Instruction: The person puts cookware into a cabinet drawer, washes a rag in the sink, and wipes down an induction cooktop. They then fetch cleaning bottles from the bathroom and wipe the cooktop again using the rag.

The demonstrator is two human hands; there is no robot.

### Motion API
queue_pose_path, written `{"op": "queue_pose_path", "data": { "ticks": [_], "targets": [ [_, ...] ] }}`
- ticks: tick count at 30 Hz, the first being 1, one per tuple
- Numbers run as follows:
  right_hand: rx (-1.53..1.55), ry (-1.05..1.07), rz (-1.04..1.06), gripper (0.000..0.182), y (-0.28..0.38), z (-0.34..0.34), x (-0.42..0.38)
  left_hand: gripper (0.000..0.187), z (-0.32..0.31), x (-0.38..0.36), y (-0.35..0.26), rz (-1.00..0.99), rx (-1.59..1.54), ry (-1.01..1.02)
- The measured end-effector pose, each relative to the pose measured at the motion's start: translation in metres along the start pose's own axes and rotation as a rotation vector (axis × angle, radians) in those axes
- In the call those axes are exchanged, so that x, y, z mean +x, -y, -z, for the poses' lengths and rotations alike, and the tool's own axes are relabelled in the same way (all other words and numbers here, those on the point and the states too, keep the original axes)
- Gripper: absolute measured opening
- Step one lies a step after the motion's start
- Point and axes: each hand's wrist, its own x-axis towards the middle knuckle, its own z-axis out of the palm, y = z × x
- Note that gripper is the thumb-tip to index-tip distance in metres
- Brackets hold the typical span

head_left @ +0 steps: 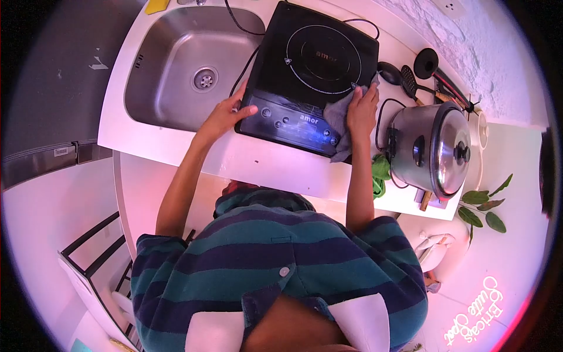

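A black portable induction cooktop (319, 64), marked "amor", lies on the white counter in front of me. My left hand (223, 119) grips its left edge, thumb on the control panel (287, 120) and fingers along the side. At the opposite edge my right hand (362, 111) is closed on a grey cloth (337, 117), pressing it to the cooktop's right side. Part of the cloth drapes over the front right corner. The fingertips under the left edge are partly hidden.
A steel sink (170, 64) is set in the counter on the left. To the right stand a steel pot-shaped cooker (419, 144) with a glass lid, black kitchen utensils (409, 79) and a green item (380, 170). Black cords (239, 20) run behind and beside the cooktop.
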Motion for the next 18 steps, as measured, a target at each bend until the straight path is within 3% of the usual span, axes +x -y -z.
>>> {"op": "queue_pose_path", "data": {
  "ticks": [4,7,10,18],
  "targets": [
    [0.038,0.066,-0.083,0.054,0.000,-0.028,0.099,0.075,-0.002,-0.016,-0.030,0.300,-0.105,0.054],
    [0.126,0.059,-0.100,0.054,-0.011,-0.069,0.187,0.076,-0.006,-0.014,-0.002,0.154,-0.175,0.056],
    [0.100,0.297,-0.079,0.047,-0.024,-0.096,0.254,0.077,-0.008,-0.017,0.003,0.049,-0.197,0.040],
    [-0.302,0.120,0.055,0.038,0.046,-0.076,0.211,0.075,-0.014,-0.025,0.000,0.083,-0.103,0.026]
  ]
}}
